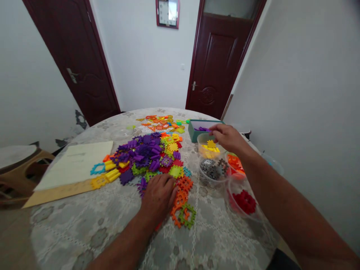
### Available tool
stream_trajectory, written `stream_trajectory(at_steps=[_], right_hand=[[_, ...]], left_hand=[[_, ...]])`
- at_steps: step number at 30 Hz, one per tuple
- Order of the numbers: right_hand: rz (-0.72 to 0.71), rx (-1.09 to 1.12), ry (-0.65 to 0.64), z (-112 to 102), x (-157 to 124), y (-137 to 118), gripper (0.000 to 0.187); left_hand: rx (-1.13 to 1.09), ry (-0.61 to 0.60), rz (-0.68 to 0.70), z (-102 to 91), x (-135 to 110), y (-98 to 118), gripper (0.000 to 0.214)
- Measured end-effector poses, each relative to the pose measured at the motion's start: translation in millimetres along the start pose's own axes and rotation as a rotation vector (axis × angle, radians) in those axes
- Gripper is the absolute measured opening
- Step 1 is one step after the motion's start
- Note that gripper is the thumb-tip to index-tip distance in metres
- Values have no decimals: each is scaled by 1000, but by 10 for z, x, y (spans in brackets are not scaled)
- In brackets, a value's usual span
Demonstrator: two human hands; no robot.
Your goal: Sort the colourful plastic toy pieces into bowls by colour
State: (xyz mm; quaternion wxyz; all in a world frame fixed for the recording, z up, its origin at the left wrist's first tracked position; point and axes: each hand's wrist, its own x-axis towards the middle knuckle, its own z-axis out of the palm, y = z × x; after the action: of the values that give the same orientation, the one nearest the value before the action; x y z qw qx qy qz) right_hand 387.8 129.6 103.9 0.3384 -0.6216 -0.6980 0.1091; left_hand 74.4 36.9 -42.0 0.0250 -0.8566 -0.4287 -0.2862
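Observation:
My left hand [159, 193] rests palm down at the near edge of a heap of plastic interlocking pieces, its fingers curled and their tips hidden. Purple pieces [144, 152] top this heap. Beside that hand lie orange pieces [181, 197] and a green gear-shaped ring [187, 216]. My right hand [225, 137] hovers over the rim of a clear tub of yellow pieces [210, 150], fingertips drawn together toward a teal box [194, 134]. Purple pieces [201, 129] lie in that box. Whatever the right fingers pinch, if anything, is too small to make out.
Clear tubs with grey pieces [210, 168], orange pieces [235, 164] and red pieces [245, 202] stand on the right. Farther back are scattered orange and white pieces [161, 123]. Paper [70, 165] and a wooden ruler [59, 193] lie left. A stool [25, 168] stands beside the table.

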Motion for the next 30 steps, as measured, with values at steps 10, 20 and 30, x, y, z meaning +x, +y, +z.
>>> stream_trajectory(at_steps=[10, 20, 30], right_hand=[[-289, -97, -401, 40, -714, -713, 19], [-90, 21, -505, -86, 228, -436, 14], [-211, -343, -432, -904, -1045, -652, 26]], left_hand=[[38, -37, -6, -22, 41, -12, 18], [34, -22, 29, -3, 52, -50, 16], [41, -24, 41, -25, 52, -57, 17]])
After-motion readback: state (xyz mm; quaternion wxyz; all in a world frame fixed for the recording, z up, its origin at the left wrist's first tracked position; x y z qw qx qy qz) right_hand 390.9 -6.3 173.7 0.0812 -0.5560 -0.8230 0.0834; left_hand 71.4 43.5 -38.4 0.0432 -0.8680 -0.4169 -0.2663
